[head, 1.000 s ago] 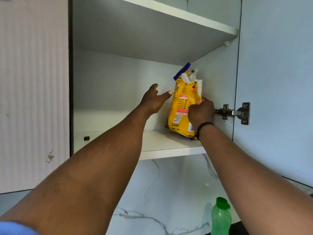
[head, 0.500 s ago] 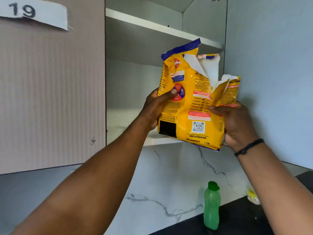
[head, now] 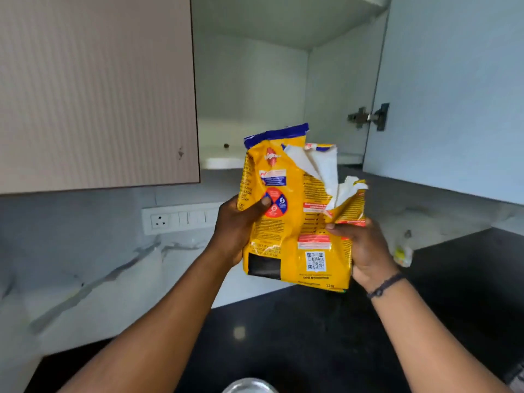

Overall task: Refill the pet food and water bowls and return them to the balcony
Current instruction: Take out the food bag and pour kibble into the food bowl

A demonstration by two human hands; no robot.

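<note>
Cupboards fill the top of the frame: a closed ribbed door point(head: 93, 89) takes the upper left, an open cupboard point(head: 249, 89) sits at upper centre with a pale shelf floor, and its flat door point(head: 453, 89) swings out across the upper right on a metal hinge point(head: 368, 117). Below them a marbled white wall point(head: 85, 279) runs along the left and middle, and a black counter point(head: 312, 336) spreads over the lower half. At centre frame, in front of the open cupboard and above the counter, both hands hold a yellow pet food bag point(head: 295, 222) upright; its top is torn open, with a blue strip along the upper left edge and white inner lining folded out at the upper right. The left hand point(head: 235, 231) grips the bag's left edge, thumb pressed across the printed front and fingers wrapped behind. The right hand point(head: 365, 248) grips the right edge, thumb on the front just below the torn flap, fingers hidden behind the bag; a dark bracelet point(head: 384, 285) circles that wrist. On the wall left of the bag is a white switch panel point(head: 178, 219) with a socket. At right, on the counter beside the wall, stands a small blurred bottle point(head: 402, 251) with a yellow label. A curved metal rim point(head: 249, 385) shows at the bottom edge. A small dark speck point(head: 226, 145) lies on the shelf.
</note>
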